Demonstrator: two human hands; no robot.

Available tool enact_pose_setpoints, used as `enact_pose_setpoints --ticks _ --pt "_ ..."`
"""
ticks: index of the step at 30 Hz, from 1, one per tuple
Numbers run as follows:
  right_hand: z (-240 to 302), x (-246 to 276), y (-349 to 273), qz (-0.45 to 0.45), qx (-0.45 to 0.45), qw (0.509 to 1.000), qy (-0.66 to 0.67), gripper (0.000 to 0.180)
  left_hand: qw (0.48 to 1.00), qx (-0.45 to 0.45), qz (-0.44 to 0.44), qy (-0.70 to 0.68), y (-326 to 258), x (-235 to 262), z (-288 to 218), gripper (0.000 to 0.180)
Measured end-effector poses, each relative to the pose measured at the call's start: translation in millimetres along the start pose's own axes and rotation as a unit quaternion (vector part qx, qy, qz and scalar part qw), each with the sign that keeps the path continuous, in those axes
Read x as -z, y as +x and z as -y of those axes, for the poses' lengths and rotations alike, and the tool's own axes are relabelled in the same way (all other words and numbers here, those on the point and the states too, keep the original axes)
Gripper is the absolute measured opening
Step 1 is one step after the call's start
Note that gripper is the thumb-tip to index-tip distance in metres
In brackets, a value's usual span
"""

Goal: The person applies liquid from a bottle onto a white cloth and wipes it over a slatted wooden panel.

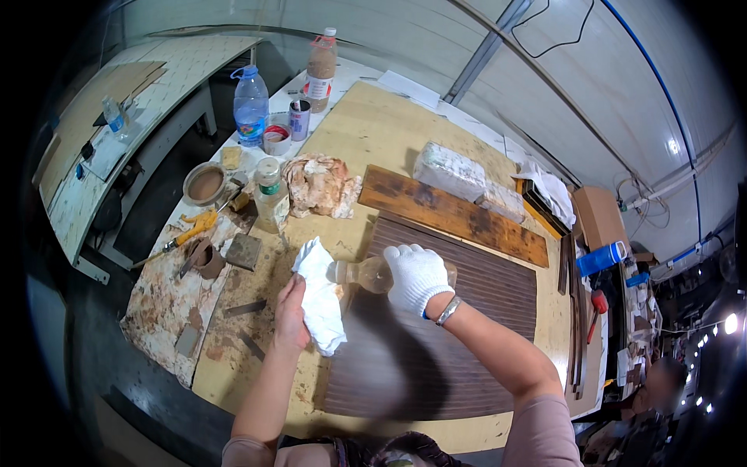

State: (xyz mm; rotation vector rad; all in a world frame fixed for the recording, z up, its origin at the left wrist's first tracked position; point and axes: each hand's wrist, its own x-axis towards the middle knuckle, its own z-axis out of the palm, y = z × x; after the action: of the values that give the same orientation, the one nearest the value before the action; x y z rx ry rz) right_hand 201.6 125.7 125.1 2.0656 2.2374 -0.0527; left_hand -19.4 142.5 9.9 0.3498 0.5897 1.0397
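Observation:
My bare left hand (290, 313) grips a crumpled white cloth (319, 300), fingers mostly behind it. My right hand (416, 280), in a white knit glove, is wrapped round a clear plastic bottle (369, 275) with pale brownish liquid. The bottle lies nearly level, its mouth at the cloth's edge; whether liquid runs out cannot be seen. Both hands are above or beside a dark brown panel (490, 311) with fine parallel lines, flat on the table. The shadow of my arm falls across the panel.
Behind the panel lie a brown stained board (459, 214) and a wrapped white block (449, 170). To the left are a stained rag (319, 185), an upright bottle (271, 194), a bowl of brown paste (205, 184) and a yellow-handled tool (198, 224). Dark strips (576, 335) line the right edge.

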Motion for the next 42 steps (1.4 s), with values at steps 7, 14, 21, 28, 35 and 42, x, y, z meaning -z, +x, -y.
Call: enact_pose_setpoints --ticks 7,14,21,28,35,42 --pt "10 19 2 0.045 0.039 0.998 -0.028 0.030 1.000 -0.003 -0.003 0.001 3 8 3 0.037" --pt "11 15 10 0.019 0.039 0.999 -0.028 0.028 1.000 0.013 0.016 0.017 -5 11 2 0.039" --pt "4 5 43 -0.014 -0.030 0.995 0.094 0.040 1.000 0.015 -0.014 -0.016 -21 10 -13 0.042" --pt "33 -54 115 -0.136 -0.009 0.748 0.650 0.069 0.999 -0.002 -0.037 -0.035 -44 31 -32 0.043" --pt "67 -98 135 -0.158 -0.033 0.759 0.631 0.084 0.999 -0.010 -0.053 0.006 -69 29 -41 0.052" --pt "-32 -107 69 -0.183 -0.022 0.888 0.422 0.060 0.999 0.030 -0.011 0.025 -56 -5 -6 0.051"
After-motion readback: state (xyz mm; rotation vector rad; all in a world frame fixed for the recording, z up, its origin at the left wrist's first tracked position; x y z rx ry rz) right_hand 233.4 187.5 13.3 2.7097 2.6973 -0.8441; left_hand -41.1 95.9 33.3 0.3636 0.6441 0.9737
